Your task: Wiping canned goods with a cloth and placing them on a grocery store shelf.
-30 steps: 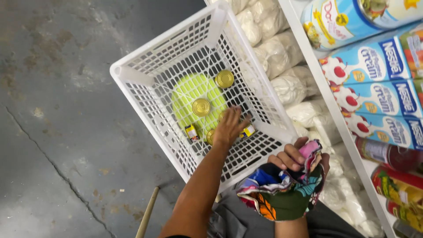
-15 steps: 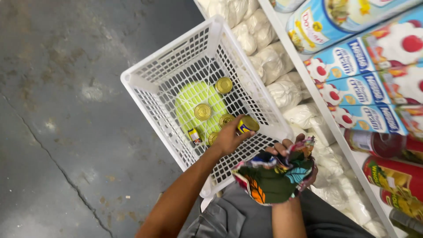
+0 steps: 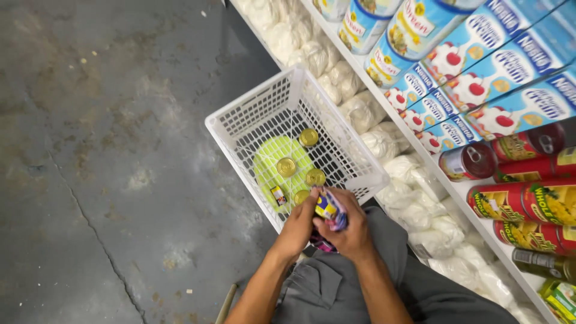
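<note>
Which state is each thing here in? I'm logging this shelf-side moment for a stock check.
white basket: upright on the floor, holding cans.
small cans: upright in the basket, lids shut.
left hand: closed on a small can.
right hand: gripping a colourful cloth against that can.
red cans: lying sideways on the shelf.

We cannot make out what our hands [image 3: 327, 225] clutch beyond a bright crumpled wrapper [image 3: 329, 209], they cover the basket [image 3: 258, 114] corner, and the shelf [image 3: 420, 150] runs off the right edge.
</note>
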